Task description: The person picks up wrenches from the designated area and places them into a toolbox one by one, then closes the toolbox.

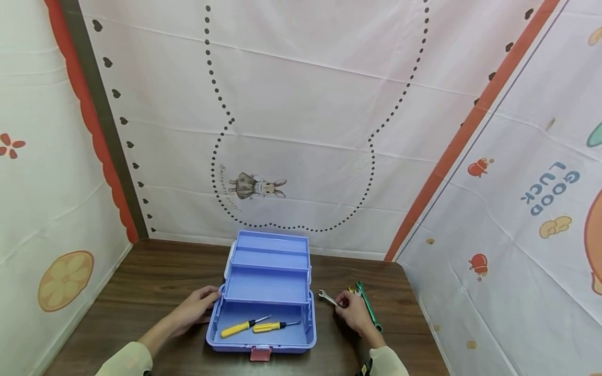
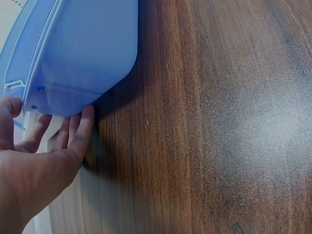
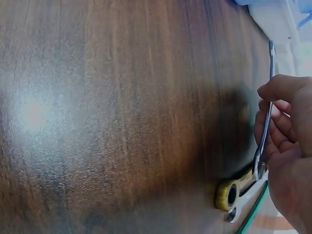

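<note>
A blue toolbox (image 1: 284, 349) stands unfolded on the table, its tray lifted toward the back. Two yellow-handled screwdrivers, one at the left (image 1: 236, 329) and one at the right (image 1: 268, 327), lie inside its bottom. My left hand (image 1: 195, 308) touches the box's left rear side with extended, slightly bent fingers, as the left wrist view shows. To the right of the box, my right hand (image 1: 355, 312) pinches a silver wrench (image 3: 265, 131) between thumb and fingers, its open end pointing toward the box. Beside that hand lie a green wrench (image 1: 369, 308) and a yellow-ended wrench (image 3: 225, 195), partly covered.
The dark wood table (image 1: 174, 266) carries the box and tools. White printed cloth hangs behind it (image 1: 301, 172) and along both sides. A pink latch (image 1: 260, 354) hangs at the box's front.
</note>
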`<state>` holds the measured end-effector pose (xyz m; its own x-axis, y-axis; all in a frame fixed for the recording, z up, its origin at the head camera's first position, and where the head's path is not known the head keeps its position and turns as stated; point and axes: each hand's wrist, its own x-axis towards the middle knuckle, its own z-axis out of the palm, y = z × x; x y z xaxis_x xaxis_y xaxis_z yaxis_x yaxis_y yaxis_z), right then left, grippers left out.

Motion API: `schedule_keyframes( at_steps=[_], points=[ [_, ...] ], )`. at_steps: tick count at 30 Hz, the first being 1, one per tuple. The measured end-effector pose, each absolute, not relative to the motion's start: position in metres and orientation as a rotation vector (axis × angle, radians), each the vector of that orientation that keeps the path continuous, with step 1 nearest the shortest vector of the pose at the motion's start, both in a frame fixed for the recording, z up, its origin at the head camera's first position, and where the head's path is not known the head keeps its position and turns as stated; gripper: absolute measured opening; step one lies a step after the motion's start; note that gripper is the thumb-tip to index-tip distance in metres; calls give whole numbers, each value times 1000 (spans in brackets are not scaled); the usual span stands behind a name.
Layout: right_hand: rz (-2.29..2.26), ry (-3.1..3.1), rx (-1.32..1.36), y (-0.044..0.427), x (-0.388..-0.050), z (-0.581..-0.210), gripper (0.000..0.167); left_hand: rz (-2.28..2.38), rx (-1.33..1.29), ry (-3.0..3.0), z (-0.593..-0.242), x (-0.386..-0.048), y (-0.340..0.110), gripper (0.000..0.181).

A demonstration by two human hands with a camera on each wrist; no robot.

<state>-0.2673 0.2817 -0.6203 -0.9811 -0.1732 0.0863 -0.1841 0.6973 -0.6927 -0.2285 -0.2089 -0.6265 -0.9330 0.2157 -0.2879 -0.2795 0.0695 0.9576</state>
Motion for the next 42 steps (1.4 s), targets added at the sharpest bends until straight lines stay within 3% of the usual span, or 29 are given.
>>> schedule_keyframes(
  at_steps=[18, 42],
  points=[
    [1172, -2836, 441, 279, -274, -568, 21, 1889, -79, 2029, -628, -229, -210, 54],
    [1140, -2806, 734, 223, -275, -544, 16, 1907, -93, 2035, -629, -229, -207, 53]
  ],
)
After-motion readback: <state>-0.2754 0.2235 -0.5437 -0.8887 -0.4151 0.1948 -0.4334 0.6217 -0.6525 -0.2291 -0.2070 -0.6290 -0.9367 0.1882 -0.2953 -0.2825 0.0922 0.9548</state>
